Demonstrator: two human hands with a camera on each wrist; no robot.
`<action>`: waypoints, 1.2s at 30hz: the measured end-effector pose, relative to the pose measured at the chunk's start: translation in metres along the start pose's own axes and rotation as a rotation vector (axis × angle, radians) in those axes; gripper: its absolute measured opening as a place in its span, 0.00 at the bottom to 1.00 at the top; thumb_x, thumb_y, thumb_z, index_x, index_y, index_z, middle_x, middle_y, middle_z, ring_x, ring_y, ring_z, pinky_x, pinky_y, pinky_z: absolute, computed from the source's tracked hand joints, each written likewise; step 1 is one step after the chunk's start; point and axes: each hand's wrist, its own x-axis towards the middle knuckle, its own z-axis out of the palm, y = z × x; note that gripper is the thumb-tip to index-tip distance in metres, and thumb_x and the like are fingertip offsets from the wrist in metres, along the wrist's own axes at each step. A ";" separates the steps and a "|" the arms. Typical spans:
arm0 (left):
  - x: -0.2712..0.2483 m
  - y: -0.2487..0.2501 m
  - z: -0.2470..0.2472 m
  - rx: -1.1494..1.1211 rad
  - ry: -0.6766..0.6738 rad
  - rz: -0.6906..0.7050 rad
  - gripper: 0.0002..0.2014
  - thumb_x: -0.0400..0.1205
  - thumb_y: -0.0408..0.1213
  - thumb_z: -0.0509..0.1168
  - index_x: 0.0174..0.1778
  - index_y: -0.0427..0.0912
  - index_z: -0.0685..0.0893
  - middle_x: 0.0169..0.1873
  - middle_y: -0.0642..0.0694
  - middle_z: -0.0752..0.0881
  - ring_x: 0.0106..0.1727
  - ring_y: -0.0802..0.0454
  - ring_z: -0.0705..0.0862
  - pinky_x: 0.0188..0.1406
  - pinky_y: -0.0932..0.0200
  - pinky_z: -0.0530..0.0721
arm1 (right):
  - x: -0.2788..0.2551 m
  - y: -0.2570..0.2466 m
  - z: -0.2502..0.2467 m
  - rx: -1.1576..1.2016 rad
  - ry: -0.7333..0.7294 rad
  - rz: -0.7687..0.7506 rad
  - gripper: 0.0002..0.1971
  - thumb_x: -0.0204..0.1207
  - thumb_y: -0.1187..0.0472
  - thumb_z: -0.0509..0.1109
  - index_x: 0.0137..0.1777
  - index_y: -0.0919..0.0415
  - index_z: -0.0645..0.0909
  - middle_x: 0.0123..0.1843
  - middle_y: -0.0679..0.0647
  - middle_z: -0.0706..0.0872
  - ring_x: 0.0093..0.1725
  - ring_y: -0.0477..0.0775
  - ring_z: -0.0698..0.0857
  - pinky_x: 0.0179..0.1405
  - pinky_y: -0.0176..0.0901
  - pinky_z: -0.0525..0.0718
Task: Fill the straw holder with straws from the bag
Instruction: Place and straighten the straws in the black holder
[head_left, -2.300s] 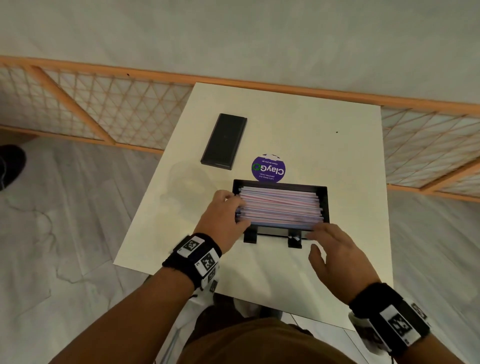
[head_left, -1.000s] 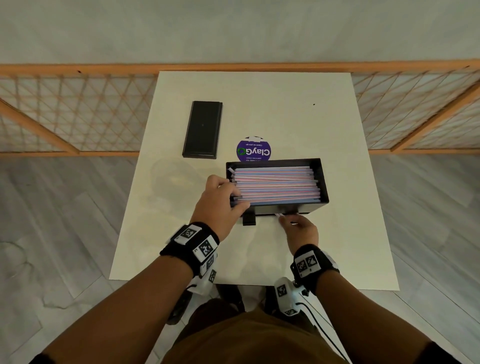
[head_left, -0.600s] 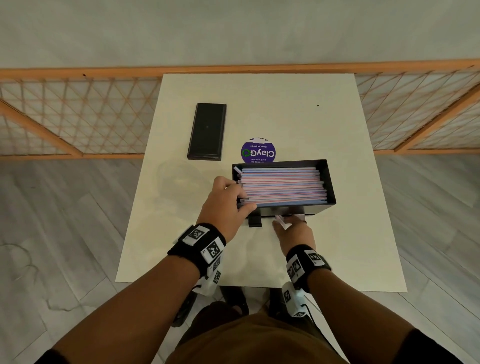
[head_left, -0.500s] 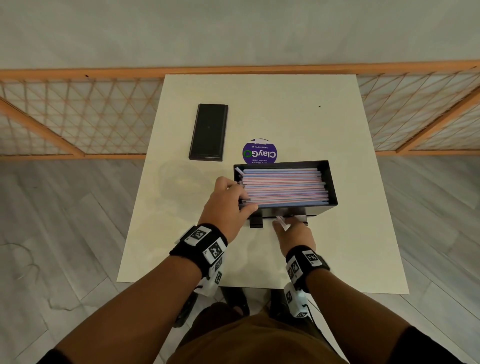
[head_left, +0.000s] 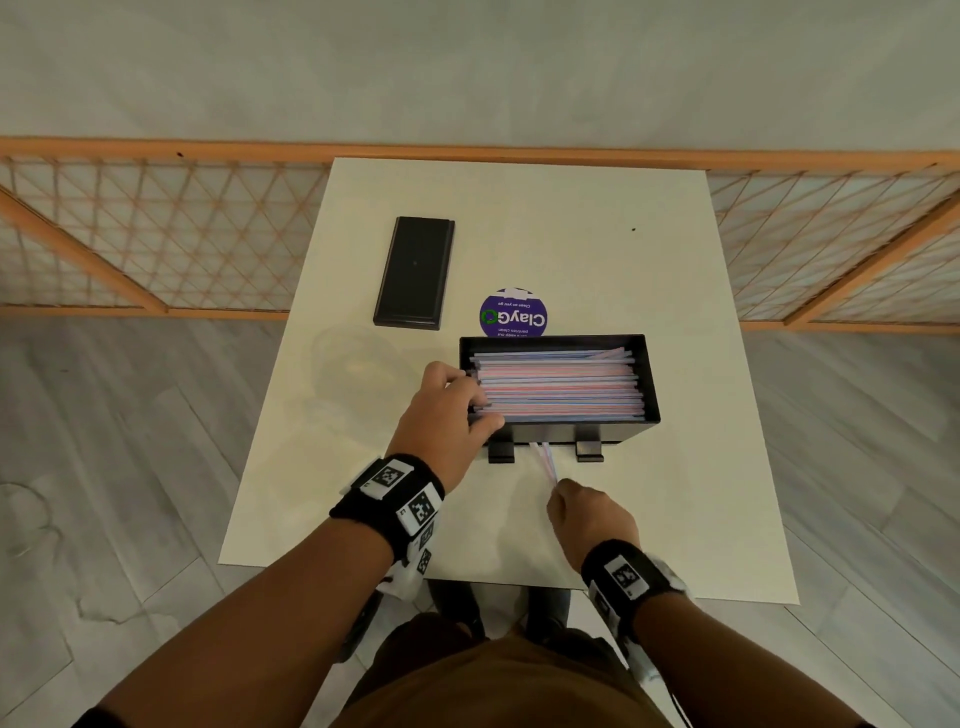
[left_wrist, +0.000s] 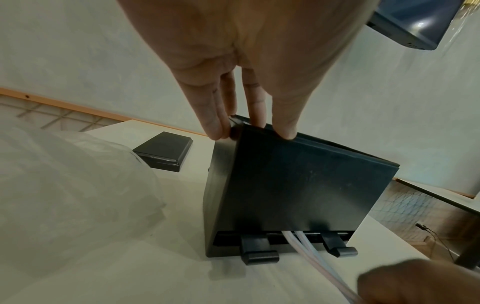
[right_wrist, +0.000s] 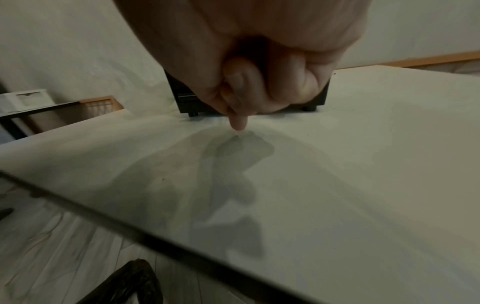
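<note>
The black straw holder (head_left: 647, 374) stands mid-table, packed with pink, blue and white straws (head_left: 558, 387). My left hand (head_left: 475, 402) grips its left end; in the left wrist view fingers (left_wrist: 215, 123) and thumb pinch the holder's (left_wrist: 285, 185) top corner. My right hand (head_left: 558, 486) sits just in front of the holder and pinches two straws (head_left: 544, 460) that stick out of the bottom front slot (left_wrist: 306, 246). The right wrist view shows my right hand (right_wrist: 237, 123) curled in a fist, with the straws hidden. The clear bag (left_wrist: 64, 185) lies left of the holder.
A black lid (head_left: 415, 273) lies at the back left of the white table (head_left: 701, 493). A purple round sticker (head_left: 513, 314) sits behind the holder. A wooden lattice railing (head_left: 156, 234) runs behind the table.
My right hand has drawn back from the holder's front slot toward the table's near edge, pulling two straws partway out. My left hand stays on the holder's left end.
</note>
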 end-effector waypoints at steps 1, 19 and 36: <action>0.000 0.000 0.001 -0.005 0.003 -0.003 0.11 0.82 0.48 0.74 0.52 0.46 0.83 0.61 0.53 0.72 0.53 0.55 0.83 0.57 0.60 0.85 | -0.008 0.009 0.001 -0.017 -0.023 -0.017 0.16 0.87 0.47 0.51 0.51 0.52 0.78 0.44 0.50 0.88 0.40 0.58 0.86 0.36 0.45 0.81; -0.005 0.007 -0.005 -0.076 0.025 -0.027 0.19 0.83 0.40 0.71 0.70 0.46 0.77 0.68 0.49 0.74 0.59 0.52 0.83 0.59 0.58 0.83 | -0.106 0.100 -0.116 -0.272 -0.059 -0.444 0.22 0.84 0.34 0.39 0.47 0.44 0.70 0.40 0.42 0.76 0.40 0.48 0.83 0.38 0.45 0.81; 0.022 0.034 -0.014 0.062 -0.098 -0.042 0.24 0.85 0.34 0.64 0.78 0.44 0.71 0.70 0.43 0.74 0.64 0.46 0.82 0.65 0.51 0.84 | 0.060 0.007 -0.227 -0.831 -0.052 -0.431 0.17 0.87 0.47 0.56 0.58 0.55 0.84 0.48 0.53 0.88 0.45 0.58 0.86 0.40 0.44 0.77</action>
